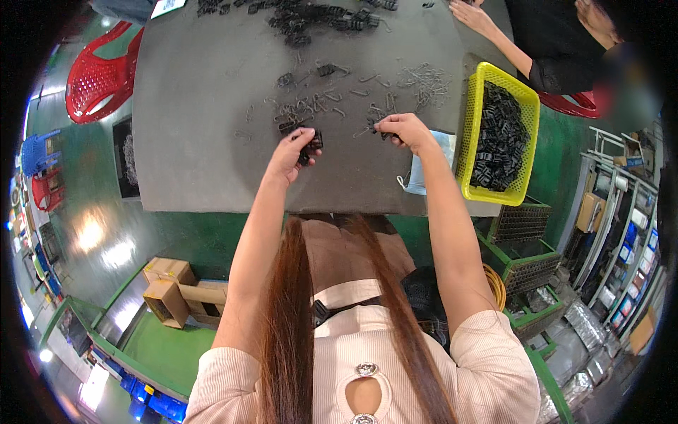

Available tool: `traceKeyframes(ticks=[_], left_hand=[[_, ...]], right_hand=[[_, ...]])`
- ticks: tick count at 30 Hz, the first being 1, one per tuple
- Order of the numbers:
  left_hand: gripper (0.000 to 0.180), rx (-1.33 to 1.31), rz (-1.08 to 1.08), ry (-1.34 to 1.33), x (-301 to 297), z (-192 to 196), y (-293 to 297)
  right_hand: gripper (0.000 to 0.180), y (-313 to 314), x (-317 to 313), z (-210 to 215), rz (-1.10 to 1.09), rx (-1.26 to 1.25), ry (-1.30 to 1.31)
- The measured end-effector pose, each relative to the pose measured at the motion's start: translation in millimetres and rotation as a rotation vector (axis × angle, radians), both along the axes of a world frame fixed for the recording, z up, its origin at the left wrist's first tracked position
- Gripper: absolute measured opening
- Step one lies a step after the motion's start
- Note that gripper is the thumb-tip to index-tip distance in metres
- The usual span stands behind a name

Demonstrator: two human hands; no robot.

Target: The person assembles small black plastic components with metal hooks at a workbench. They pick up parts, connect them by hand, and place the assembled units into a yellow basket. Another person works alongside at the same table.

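Observation:
My left hand (288,157) is closed around several small black plastic pieces (316,139), which stick out past the fingers. A short way to the right, my right hand (408,131) pinches a small dark piece (385,133); its exact kind is too small to make out. Both hands are just above the grey tabletop (205,141), near its front edge. Beyond my left hand lies a loose heap of thin bent wire hooks (304,108). More wire hooks (428,82) are scattered past my right hand, and a few lie right by its fingertips.
A yellow basket (463,166) full of black plastic pieces (500,138) stands at the table's right edge. A light blue face mask (418,173) lies beside my right forearm. Dark pieces (304,22) are heaped at the far side. Another person's hand (474,18) rests at the far right.

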State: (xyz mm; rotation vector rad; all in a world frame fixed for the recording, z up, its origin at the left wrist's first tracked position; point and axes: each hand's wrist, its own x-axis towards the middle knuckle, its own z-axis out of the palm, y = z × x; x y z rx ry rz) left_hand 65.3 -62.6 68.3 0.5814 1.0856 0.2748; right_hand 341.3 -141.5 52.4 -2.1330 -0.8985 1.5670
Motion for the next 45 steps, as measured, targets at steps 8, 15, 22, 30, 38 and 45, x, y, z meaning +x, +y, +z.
traceKeyframes(ticks=[8, 15, 22, 30, 38, 45], left_hand=[[0.016, -0.043, -0.045, 0.003, 26.5, 27.3, -40.5], [0.018, -0.128, -0.071, -0.126, 46.6, 59.7, -47.6], [0.021, -0.180, -0.127, -0.330, 59.2, 84.0, -47.7], [0.029, -0.235, 0.054, -0.590, 27.1, 56.7, -29.6], [0.018, 0.037, 0.040, 0.073, -20.3, 5.8, 43.0], [0.030, 1.128, -0.381, 0.850, 11.7, -21.6, 117.1]], right_hand=[[0.030, -51.1, 41.8, 23.4, -0.069, 0.167, -0.432], [0.034, -139.0, 167.3, 76.1, -0.358, 0.132, -0.794], [0.039, -72.8, 50.1, 111.6, -0.029, 0.513, -0.118], [0.034, 13.2, -45.6, 66.1, -0.073, 0.290, 0.285], [0.030, 137.6, -78.3, -14.6, 0.121, 0.340, -0.612], [0.043, 177.3, -80.2, -19.9, 0.113, 0.156, -0.554]])
